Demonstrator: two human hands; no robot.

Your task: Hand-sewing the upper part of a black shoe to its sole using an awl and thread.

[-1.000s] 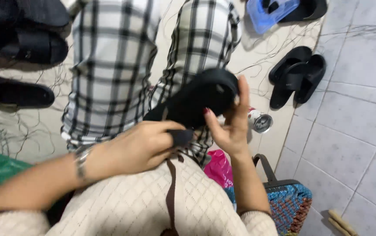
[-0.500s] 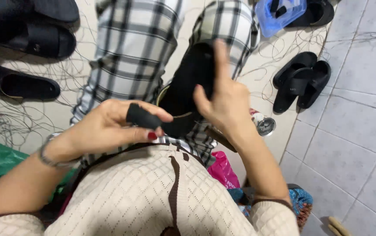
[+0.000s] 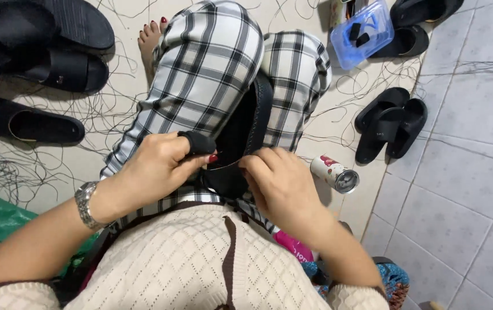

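2 hands, left hand (image 3: 157, 166) and right hand (image 3: 281, 183), grasping black sandal (image 3: 240, 138) (wedged between knees).

A black sandal (image 3: 240, 143) stands on edge, wedged between the plaid-trousered knees (image 3: 212, 74).

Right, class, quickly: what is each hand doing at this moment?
Left hand: closed on the near edge of the black sandal, a black cover on one finger.
Right hand: fingers curled, pinching the same sandal's edge.
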